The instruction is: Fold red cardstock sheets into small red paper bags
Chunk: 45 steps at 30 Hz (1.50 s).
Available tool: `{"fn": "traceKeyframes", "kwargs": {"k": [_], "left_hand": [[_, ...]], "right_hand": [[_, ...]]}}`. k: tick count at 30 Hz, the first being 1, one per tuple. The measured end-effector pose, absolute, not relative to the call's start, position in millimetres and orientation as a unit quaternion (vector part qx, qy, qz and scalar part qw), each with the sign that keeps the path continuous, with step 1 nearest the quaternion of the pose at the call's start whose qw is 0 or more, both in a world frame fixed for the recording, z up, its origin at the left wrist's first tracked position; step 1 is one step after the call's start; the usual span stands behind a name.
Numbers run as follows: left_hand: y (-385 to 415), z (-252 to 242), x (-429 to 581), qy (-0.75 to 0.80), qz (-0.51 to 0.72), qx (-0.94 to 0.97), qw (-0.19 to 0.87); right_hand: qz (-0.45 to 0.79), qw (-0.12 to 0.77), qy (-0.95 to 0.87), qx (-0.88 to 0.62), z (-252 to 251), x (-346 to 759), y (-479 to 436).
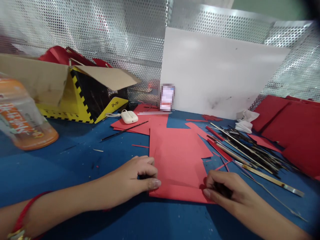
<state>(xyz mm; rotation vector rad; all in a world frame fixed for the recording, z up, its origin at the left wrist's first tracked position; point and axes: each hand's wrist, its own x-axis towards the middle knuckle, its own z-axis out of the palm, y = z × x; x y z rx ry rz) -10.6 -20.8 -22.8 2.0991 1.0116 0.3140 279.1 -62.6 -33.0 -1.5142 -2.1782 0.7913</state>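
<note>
The left hand (132, 176) and right hand (225, 190) are pinching, fingers curled, at the near left and right edges of the red card sheet (177, 160), which is lying between them on the blue bench (75, 173), its long axis running away from both.

The left hand (136, 175) and right hand (223, 188) lie palm-down and curled, pointing toward each other.

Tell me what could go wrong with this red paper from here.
The red paper might crease unevenly where the left hand and right hand press near its lower edge. Its right side also lies close to the pile of thin sticks, so it could snag or tear there.
</note>
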Motion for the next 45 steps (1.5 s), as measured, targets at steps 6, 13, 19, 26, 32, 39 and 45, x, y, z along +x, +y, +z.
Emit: {"fn": "traceKeyframes", "kwargs": {"k": [6,13,19,26,32,39,45], "left_hand": [[-22,-25,-11,0.409,0.137,0.818,0.380],[-19,-20,-9,0.410,0.181,0.778,0.440],[-18,-16,-9,0.397,0.155,0.781,0.457],[-17,-18,-11,0.406,0.150,0.789,0.436],[-20,-14,-10,0.397,0.129,0.803,0.425],[-21,-9,-14,0.340,0.088,0.844,0.405],[-24,-12,-15,0.340,0.104,0.849,0.391]], "right_hand": [[0.276,0.180,-0.781,-0.531,-33,279,-62],[0.258,0.175,-0.782,-0.539,-31,278,-61],[0.261,0.175,-0.782,-0.538,-30,278,-61],[0.254,0.183,-0.784,-0.536,-32,279,-62],[0.288,0.220,-0.769,-0.527,-28,278,-65],[0.322,0.266,-0.778,-0.470,-21,273,-71],[0.317,0.272,-0.785,-0.457,-24,272,-70]]}}
